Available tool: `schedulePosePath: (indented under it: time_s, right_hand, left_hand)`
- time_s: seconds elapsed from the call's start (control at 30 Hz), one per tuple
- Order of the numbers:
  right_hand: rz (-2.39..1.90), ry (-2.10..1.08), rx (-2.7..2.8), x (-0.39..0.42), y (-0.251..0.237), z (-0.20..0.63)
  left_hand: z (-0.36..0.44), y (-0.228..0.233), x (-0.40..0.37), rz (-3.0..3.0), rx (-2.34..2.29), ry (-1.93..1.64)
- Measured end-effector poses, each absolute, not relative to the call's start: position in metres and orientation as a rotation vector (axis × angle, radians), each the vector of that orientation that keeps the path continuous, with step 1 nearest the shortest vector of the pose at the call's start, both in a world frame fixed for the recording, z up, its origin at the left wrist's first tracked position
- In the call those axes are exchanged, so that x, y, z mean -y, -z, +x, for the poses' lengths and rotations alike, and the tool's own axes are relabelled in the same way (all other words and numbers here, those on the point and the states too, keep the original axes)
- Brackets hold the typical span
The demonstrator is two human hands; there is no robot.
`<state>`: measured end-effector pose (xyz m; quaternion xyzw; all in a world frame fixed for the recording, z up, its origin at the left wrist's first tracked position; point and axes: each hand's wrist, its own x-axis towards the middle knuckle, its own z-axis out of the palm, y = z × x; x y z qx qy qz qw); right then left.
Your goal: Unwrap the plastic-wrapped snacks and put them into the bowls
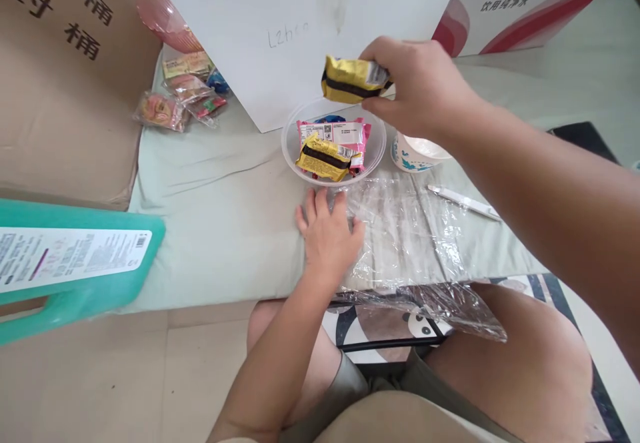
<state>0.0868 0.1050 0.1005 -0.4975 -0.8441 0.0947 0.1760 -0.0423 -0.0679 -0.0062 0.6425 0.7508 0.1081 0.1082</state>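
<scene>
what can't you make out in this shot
Head view:
- Blue packet in the clear bowl: mostly hidden under the pink packet.
- Label print on the teal jug: too small, and cut by the left edge.
- Paper cup: top hidden by the right hand holding a yellow packet.

snack packets (331, 146) in bowl (291, 153), cup (413, 155) right of it — plastic wrap (405, 229) in front
</scene>
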Motion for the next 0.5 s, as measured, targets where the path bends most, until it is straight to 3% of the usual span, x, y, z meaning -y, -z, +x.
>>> schedulePosePath:
  time_s: [0.5]
  right_hand:
    - [-1.422, -0.157, 2.613, -0.124, -0.102, 0.066]
  left_hand:
    - [-0.04, 0.003, 0.067, 1.852, -2.225, -0.288]
